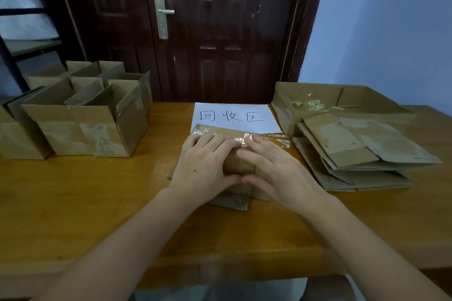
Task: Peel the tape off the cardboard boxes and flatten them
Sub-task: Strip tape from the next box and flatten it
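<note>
Both hands lie flat, fingers straight, on a taped cardboard box [241, 165] collapsed at the middle of the table [97, 203]: the left hand [205, 166] and right hand [271, 168] press it down, thumbs touching. Shiny tape [220, 132] covers its far edge, which overlaps a sheet of paper [234, 115]. Flattened boxes [362, 154] are stacked toward the right edge, open boxes [80, 115] toward the left.
</note>
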`<state>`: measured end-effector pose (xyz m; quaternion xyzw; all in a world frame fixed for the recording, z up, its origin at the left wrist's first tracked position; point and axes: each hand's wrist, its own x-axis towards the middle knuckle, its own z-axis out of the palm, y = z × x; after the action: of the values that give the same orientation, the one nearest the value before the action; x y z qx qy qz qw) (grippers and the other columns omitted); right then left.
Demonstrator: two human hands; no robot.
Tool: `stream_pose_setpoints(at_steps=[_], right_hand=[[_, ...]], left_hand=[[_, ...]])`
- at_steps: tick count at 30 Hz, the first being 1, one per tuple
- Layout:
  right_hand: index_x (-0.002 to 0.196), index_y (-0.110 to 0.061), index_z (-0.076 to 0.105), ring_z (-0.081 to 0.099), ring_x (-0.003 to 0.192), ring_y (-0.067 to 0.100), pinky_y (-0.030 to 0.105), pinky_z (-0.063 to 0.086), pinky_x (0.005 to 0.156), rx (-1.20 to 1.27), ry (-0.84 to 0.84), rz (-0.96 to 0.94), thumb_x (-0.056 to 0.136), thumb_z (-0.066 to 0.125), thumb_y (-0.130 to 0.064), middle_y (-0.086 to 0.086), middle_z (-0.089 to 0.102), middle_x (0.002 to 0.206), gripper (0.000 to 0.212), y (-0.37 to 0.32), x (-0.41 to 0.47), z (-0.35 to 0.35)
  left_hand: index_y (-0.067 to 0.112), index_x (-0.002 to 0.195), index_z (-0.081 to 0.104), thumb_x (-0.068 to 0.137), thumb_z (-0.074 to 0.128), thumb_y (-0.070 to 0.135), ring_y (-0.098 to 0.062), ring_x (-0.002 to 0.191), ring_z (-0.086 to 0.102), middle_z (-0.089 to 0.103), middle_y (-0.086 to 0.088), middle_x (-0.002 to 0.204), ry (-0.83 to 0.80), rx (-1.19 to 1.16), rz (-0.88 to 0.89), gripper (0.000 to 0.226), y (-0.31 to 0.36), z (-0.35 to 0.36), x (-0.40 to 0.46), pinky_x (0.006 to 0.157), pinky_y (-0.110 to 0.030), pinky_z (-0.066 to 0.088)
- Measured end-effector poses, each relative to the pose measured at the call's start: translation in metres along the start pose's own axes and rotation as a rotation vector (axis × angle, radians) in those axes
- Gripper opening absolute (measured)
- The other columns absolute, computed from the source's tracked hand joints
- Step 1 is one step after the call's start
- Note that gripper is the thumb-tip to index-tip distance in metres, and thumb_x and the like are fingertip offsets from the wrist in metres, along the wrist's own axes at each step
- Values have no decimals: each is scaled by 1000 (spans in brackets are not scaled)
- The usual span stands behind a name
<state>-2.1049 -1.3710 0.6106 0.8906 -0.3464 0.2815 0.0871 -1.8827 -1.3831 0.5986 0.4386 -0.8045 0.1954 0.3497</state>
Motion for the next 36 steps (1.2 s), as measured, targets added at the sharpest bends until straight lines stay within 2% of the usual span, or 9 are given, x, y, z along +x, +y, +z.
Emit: stream_pose_setpoints(at_steps=[3, 8, 10, 13, 19, 23, 29, 33, 36], right_hand=[[124, -13, 70, 51, 138, 29, 50, 47, 110, -66, 188, -132, 98, 63, -23, 12, 58, 143, 29, 6, -6, 12], [103, -6, 73, 60, 129, 26, 44, 54, 103, -10, 311, -97, 104, 53, -24, 10, 68, 128, 27, -5, -3, 16], [106, -9, 67, 66, 119, 24, 45, 59, 93, 33, 346, -33, 99, 59, -19, 9, 72, 119, 14, -9, 4, 14], [110, -15, 64, 71, 103, 20, 44, 62, 80, 64, 346, 138, 92, 72, -9, 5, 75, 108, 21, -20, 12, 14], [113, -22, 62, 67, 92, 2, 26, 60, 69, 227, 439, 366, 103, 51, -26, -20, 67, 101, 16, -35, 16, 19], [109, -16, 66, 60, 95, -9, 16, 54, 72, 325, 478, 485, 101, 57, -14, -26, 61, 97, 12, -37, 22, 22], [108, -13, 73, 56, 128, 13, 27, 44, 109, 178, 250, 80, 96, 64, -11, 0, 67, 127, 15, -23, 13, 19], [110, -22, 75, 50, 131, 7, 28, 44, 109, 226, 141, 137, 94, 64, -27, -10, 63, 130, 20, -22, 18, 4], [126, -31, 69, 52, 128, 1, 24, 44, 108, 341, 72, 195, 92, 70, -22, -17, 64, 132, 35, -19, 21, -11]], left_hand=[[26, 119, 67, 76, 61, 78, -18, 108, 59, 69, 7, 115, -20, -6, -17, 68, -1, 0, 2, 97, -38, 37], [26, 118, 67, 73, 69, 75, -19, 110, 59, 69, 7, 117, -16, -27, 7, 66, -5, 2, 4, 99, -38, 36], [28, 119, 66, 73, 66, 77, -18, 112, 59, 68, 9, 119, -42, -48, 17, 67, -11, 2, 6, 100, -37, 34], [30, 123, 65, 74, 61, 81, -15, 119, 56, 66, 12, 125, -105, -87, 44, 70, -26, 2, 9, 107, -39, 30], [33, 130, 64, 77, 70, 69, -16, 138, 46, 66, 14, 135, -118, -118, 39, 64, -35, 1, 8, 114, -49, 21], [33, 143, 55, 85, 69, 58, -17, 149, 35, 54, 12, 151, -141, -144, -16, 64, -31, 0, -1, 121, -48, 14], [27, 154, 33, 77, 54, 89, -20, 160, -9, 10, 1, 173, -209, -14, -153, 101, -5, 3, -10, 125, -63, -7], [22, 147, 43, 81, 53, 79, -27, 160, -4, 20, -5, 170, -126, -12, -237, 88, 9, 12, -10, 124, -68, 0], [21, 143, 48, 80, 58, 75, -27, 160, 1, 28, -4, 167, -107, -32, -218, 84, 4, 14, -8, 123, -69, 5]])
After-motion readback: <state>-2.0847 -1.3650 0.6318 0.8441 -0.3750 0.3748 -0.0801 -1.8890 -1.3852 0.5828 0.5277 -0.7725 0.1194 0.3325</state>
